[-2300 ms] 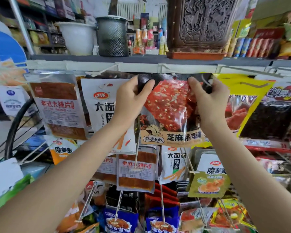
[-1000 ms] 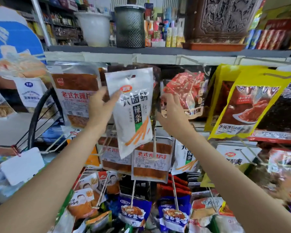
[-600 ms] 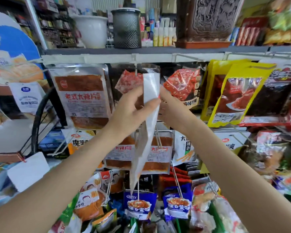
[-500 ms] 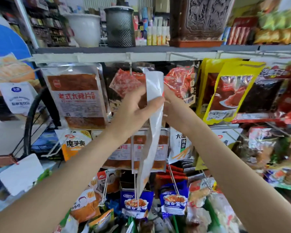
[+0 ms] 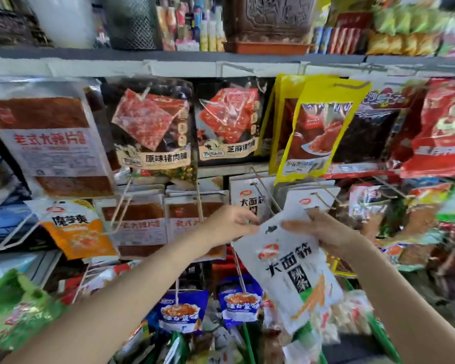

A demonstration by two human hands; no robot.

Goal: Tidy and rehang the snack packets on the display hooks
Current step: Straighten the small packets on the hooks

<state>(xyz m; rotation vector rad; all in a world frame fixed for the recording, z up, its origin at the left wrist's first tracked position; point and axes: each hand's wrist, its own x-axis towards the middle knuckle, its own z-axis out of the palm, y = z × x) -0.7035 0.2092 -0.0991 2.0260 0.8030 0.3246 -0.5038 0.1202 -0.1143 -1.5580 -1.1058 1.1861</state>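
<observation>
I see both hands holding 1 white snack packet with black characters and an orange strip print (image 5: 290, 266) in front of the display. The left hand (image 5: 230, 224) pinches the packet's upper left corner with curled fingers, and the right hand (image 5: 323, 231) grips the upper right edge, the fingers bent round it. The packet is tilted, its top near the 2 hands and its bottom hanging down to the right. It hangs on no hook; it is just below a row of similar white packets (image 5: 250, 200) on the thin metal hooks (image 5: 263, 190). Above, under the grey shelf edge (image 5: 221, 69), hang 2 dark packets with red meat slices (image 5: 153, 127), a yellow packet (image 5: 323, 130) and a brown and white packet (image 5: 50, 143). Lower, 2 blue packets (image 5: 180, 311) hang on hooks.
</observation>
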